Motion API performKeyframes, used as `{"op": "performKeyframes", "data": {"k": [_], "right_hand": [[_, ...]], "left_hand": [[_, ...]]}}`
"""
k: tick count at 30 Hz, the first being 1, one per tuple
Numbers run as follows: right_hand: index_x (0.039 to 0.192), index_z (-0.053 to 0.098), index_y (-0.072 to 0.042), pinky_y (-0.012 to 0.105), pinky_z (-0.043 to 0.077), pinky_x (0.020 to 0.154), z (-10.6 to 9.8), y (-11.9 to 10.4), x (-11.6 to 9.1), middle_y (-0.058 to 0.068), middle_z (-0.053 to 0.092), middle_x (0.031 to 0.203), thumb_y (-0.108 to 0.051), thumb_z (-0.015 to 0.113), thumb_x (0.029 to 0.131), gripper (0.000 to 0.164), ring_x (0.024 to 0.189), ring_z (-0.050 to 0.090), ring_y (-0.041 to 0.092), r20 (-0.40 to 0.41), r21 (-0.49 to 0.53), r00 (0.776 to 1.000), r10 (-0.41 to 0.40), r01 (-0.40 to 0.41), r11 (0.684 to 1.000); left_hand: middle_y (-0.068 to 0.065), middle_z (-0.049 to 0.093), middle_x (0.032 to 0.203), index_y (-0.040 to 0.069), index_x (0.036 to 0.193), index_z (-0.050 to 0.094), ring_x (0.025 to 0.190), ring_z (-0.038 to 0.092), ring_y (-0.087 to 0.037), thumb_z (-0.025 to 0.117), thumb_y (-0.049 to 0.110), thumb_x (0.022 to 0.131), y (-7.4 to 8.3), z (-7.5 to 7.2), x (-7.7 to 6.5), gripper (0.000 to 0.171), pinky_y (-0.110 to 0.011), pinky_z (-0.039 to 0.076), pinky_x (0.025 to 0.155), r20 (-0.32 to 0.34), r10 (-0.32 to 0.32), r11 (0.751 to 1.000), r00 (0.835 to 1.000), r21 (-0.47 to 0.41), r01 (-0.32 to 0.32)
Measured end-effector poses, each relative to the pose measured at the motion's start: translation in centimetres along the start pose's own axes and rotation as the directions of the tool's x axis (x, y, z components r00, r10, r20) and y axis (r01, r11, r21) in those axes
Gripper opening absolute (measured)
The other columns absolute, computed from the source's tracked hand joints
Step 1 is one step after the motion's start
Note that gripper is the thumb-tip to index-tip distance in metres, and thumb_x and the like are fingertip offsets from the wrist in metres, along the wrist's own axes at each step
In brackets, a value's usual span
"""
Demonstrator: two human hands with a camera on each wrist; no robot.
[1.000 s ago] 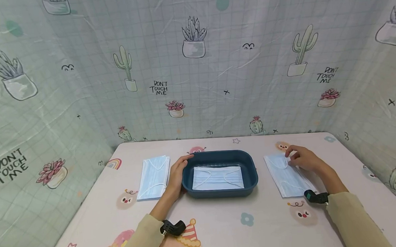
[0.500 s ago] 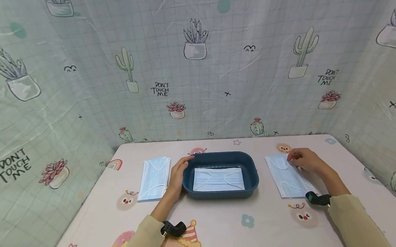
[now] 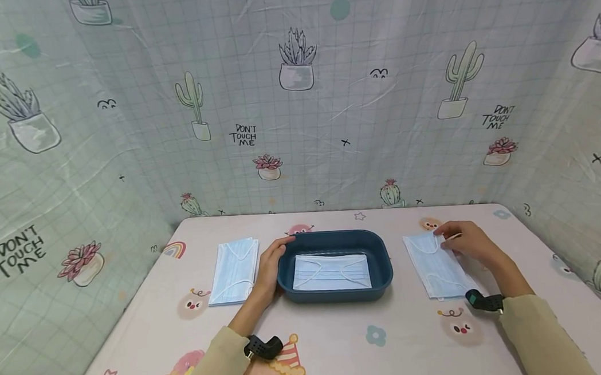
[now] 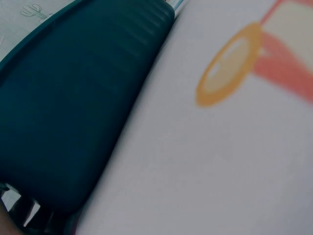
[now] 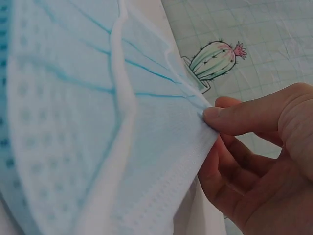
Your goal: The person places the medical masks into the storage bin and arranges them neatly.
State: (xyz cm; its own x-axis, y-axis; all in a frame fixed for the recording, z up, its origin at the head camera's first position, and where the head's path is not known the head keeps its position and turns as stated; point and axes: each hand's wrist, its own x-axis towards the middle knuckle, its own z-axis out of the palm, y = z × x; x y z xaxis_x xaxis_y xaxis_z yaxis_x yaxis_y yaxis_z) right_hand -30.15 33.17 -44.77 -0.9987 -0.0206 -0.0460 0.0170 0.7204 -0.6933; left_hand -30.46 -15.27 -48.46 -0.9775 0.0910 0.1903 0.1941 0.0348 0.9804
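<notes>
A dark blue-green plastic box (image 3: 336, 295) stands mid-table with a light blue face mask (image 3: 330, 273) lying flat inside. My left hand (image 3: 267, 270) rests along the box's left side, fingers stretched to its far left corner. In the left wrist view the box's outer wall (image 4: 73, 107) fills the upper left. On the right lies a stack of pleated face masks (image 3: 436, 268) with white ear loops. My right hand (image 3: 468, 242) pinches the top mask (image 5: 161, 117) at its far edge between thumb (image 5: 244, 116) and fingers, and that edge is lifted.
Left of the box, a second stack of face masks (image 3: 235, 270) lies on the table. The table has a pink cartoon-print cover (image 3: 336, 351). A patterned curtain (image 3: 347, 104) surrounds the back and sides.
My right hand has risen slightly at the right stack, bringing up the top mask's far edge. My left hand and the box have stayed in place.
</notes>
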Motion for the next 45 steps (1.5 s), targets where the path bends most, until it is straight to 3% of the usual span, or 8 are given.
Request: {"op": "performKeyframes", "data": {"k": [7, 17, 27, 32, 36, 42, 45], "right_hand": [[0.127, 0.067, 0.003, 0.023, 0.053, 0.071, 0.03, -0.03, -0.19, 0.030, 0.062, 0.129, -0.009, 0.065, 0.098, 0.031, 0.103, 0.055, 0.031, -0.005, 0.020, 1.000, -0.007, 0.007, 1.000], [0.133, 0.064, 0.003, 0.025, 0.051, 0.072, -0.10, -0.52, -0.35, 0.033, 0.056, 0.137, -0.007, 0.065, 0.095, 0.039, 0.105, 0.059, 0.035, -0.018, 0.014, 1.000, -0.003, 0.003, 1.000], [0.126, 0.069, 0.004, 0.024, 0.050, 0.071, -0.06, -0.62, -0.22, 0.032, 0.060, 0.132, -0.008, 0.066, 0.096, 0.032, 0.103, 0.055, 0.032, -0.014, 0.016, 1.000, -0.008, 0.009, 1.000], [0.130, 0.067, 0.002, 0.036, 0.054, 0.085, -0.09, -0.53, -0.03, 0.033, 0.056, 0.140, -0.013, 0.071, 0.094, 0.039, 0.113, 0.059, 0.041, 0.010, 0.006, 1.000, 0.009, -0.009, 1.000], [0.131, 0.065, 0.002, 0.047, 0.055, 0.095, 0.06, -0.49, 0.12, 0.033, 0.054, 0.142, -0.011, 0.072, 0.093, 0.041, 0.119, 0.059, 0.045, 0.012, 0.006, 1.000, -0.022, 0.022, 1.000], [0.127, 0.067, 0.004, 0.025, 0.051, 0.084, 0.19, -0.33, 0.08, 0.032, 0.059, 0.136, -0.005, 0.068, 0.094, 0.035, 0.112, 0.058, 0.038, -0.004, 0.002, 0.996, -0.087, 0.087, 0.996], [0.127, 0.068, 0.003, 0.029, 0.050, 0.088, 0.23, -0.26, 0.07, 0.032, 0.058, 0.139, -0.006, 0.066, 0.095, 0.033, 0.113, 0.055, 0.038, -0.006, 0.000, 0.997, -0.071, 0.071, 0.997]], "left_hand": [[-0.009, 0.060, 0.148, 0.010, 0.134, 0.067, 0.148, 0.044, -0.026, 0.040, 0.018, 0.109, -0.15, -0.02, 0.09, 0.038, -0.048, 0.025, 0.128, 0.003, 0.010, 1.000, 1.000, -0.007, -0.010], [-0.008, 0.060, 0.148, 0.011, 0.134, 0.067, 0.149, 0.044, -0.025, 0.039, 0.018, 0.109, 0.06, -0.02, -0.04, 0.038, -0.048, 0.024, 0.128, -0.002, 0.002, 1.000, 1.000, -0.001, -0.002], [-0.009, 0.059, 0.150, 0.009, 0.136, 0.066, 0.149, 0.043, -0.025, 0.039, 0.017, 0.109, -0.09, -0.07, 0.07, 0.039, -0.046, 0.023, 0.128, -0.001, 0.006, 1.000, 1.000, -0.010, -0.006], [-0.008, 0.060, 0.148, 0.010, 0.134, 0.067, 0.148, 0.045, -0.024, 0.040, 0.017, 0.108, -0.08, -0.07, 0.07, 0.038, -0.045, 0.025, 0.127, -0.006, 0.010, 1.000, 1.000, -0.002, -0.010], [-0.009, 0.059, 0.148, 0.010, 0.134, 0.067, 0.148, 0.044, -0.025, 0.039, 0.017, 0.108, 0.01, -0.07, 0.01, 0.038, -0.045, 0.025, 0.127, -0.003, 0.012, 1.000, 1.000, -0.010, -0.012], [-0.009, 0.059, 0.149, 0.010, 0.135, 0.067, 0.148, 0.044, -0.026, 0.040, 0.017, 0.108, 0.04, -0.08, 0.03, 0.038, -0.048, 0.026, 0.127, -0.006, 0.012, 1.000, 1.000, -0.007, -0.012], [-0.010, 0.059, 0.149, 0.010, 0.135, 0.066, 0.150, 0.043, -0.027, 0.040, 0.017, 0.109, 0.05, -0.05, 0.10, 0.038, -0.049, 0.025, 0.128, -0.001, 0.012, 1.000, 1.000, -0.009, -0.012]]}}
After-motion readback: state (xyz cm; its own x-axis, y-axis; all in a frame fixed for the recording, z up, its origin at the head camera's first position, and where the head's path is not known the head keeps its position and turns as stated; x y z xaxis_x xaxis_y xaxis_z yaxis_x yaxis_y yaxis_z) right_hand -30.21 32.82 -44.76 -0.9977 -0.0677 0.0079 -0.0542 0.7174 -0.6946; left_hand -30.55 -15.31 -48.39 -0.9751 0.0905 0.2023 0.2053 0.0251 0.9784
